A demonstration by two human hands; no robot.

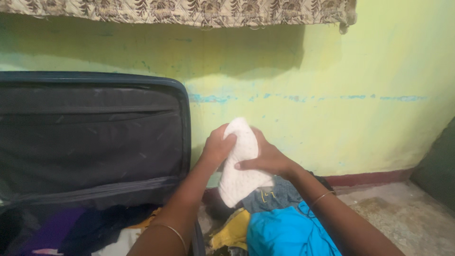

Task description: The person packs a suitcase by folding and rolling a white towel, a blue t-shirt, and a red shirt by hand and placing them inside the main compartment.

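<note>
While the dark suitcase (pixel 90 137) stands open against the green wall (pixel 308 95), clothes already heaped inside, a loose pile (pixel 279 223) waits on the floor (pixel 403 213) beside it. Left hand (pixel 217 148) and right hand (pixel 268 159) are both clamped on a white cloth (pixel 241 163), held above that pile, seemingly mid-fold, not yet packed.

Soft, rather dim light falls from above, the hanging cloth (pixel 189 12) throws a wide shadow on the green wall (pixel 332 95) at 12 o'clock, and the picture is slightly blurred.
</note>
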